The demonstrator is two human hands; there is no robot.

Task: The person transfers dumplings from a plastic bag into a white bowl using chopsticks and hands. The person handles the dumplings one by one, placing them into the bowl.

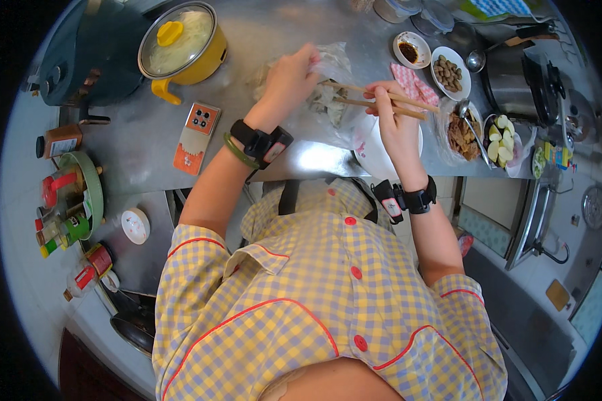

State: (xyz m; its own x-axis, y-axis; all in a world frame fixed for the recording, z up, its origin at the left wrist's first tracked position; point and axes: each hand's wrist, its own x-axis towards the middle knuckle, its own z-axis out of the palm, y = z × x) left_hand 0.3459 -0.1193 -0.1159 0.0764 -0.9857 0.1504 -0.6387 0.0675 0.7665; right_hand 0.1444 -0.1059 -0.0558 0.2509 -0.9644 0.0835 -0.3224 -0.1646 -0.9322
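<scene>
Clear plastic bag (pixel 336 59) of greyish food pieces (pixel 326 101) on steel counter (pixel 261 27), between both hands. Right hand (pixel 393 113): fingers closed on wooden chopsticks (pixel 418 105), tips at the food. Left hand (pixel 291 79): at bag's left side, blurred, can't tell if fingers grip plastic. White bowl (pixel 373 148) beside right forearm. Yellow pot (pixel 209 63), orange-and-cream phone (pixel 197 140) off left.
</scene>
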